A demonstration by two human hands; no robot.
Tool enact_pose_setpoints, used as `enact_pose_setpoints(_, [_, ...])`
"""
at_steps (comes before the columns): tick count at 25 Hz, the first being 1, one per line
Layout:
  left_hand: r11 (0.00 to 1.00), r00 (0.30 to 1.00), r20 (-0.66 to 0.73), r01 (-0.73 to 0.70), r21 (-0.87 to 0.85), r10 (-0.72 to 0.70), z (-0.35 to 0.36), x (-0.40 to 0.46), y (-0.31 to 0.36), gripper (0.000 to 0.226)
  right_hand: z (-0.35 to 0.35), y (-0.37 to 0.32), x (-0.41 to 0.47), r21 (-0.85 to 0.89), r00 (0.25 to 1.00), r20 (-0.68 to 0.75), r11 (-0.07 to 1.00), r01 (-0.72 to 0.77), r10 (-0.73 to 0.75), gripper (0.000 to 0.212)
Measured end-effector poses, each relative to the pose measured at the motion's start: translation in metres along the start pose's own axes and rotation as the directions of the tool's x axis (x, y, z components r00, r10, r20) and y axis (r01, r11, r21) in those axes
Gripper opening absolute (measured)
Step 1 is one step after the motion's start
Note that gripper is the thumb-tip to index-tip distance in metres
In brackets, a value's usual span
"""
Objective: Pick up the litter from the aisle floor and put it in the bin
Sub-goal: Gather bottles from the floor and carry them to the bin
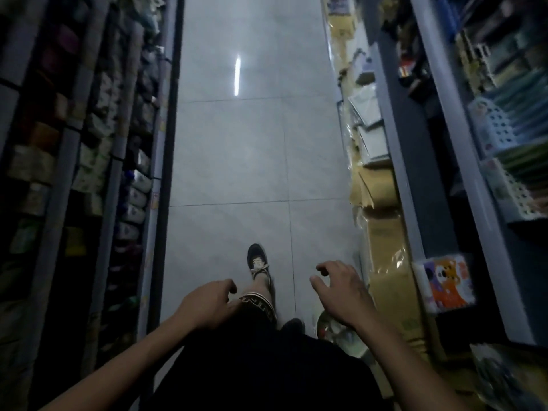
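Both hands empty: left hand [207, 304] loosely curled, right hand [341, 292] half-spread.

This is a shop, seen down a narrow aisle. A pale tiled floor [237, 149] runs between tall shelving units: the left shelves [89, 137] are packed with rows of small packaged goods, and the right shelves [444, 129] hold plastic baskets [489, 134], wrapped stationery packs and brown envelopes [382, 238].
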State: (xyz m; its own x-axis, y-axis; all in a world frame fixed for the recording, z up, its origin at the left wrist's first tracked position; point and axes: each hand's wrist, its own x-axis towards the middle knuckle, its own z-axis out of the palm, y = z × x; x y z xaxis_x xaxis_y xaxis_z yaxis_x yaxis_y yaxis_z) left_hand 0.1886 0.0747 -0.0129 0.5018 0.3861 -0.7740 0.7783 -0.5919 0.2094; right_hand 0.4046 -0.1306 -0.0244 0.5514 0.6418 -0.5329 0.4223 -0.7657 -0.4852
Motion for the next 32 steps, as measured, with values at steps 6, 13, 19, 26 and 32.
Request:
enact_pose_setpoints(6, [0.999, 0.999, -0.037, 0.010, -0.048, -0.011, -0.096, 0.071, -0.013, 0.048, -0.051, -0.049, 0.091, -0.032, 1.000, -0.001, 0.999, 0.004, -0.004, 0.043])
enact_pose_setpoints(13, [0.994, 0.993, -0.070, -0.094, 0.053, 0.098, -0.229, 0.172, 0.019, 0.046, -0.091, -0.059, 0.153, 0.029, 0.994, -0.028, 0.994, -0.106, 0.107, 0.037])
enact_pose_setpoints(19, [0.993, 0.991, -0.062, -0.115, 0.018, 0.116, -0.326, 0.270, 0.075, 0.043, -0.158, -0.055, 0.255, 0.046, 0.989, -0.023, 0.988, -0.147, 0.148, 0.037])
enact_pose_setpoints(26, [0.989, 0.996, -0.080, 0.032, -0.142, -0.044, -0.418, 0.332, 0.098, 0.041, -0.266, -0.098, 0.424, -0.052, 1.000, 0.013, 0.999, -0.003, 0.004, 0.044])
enact_pose_setpoints(32, [0.939, 0.975, -0.069, 0.181, -0.294, -0.210, -0.478, 0.373, 0.066, 0.044, -0.330, -0.178, 0.563, -0.113, 0.989, 0.037, 0.983, 0.143, -0.140, 0.046])
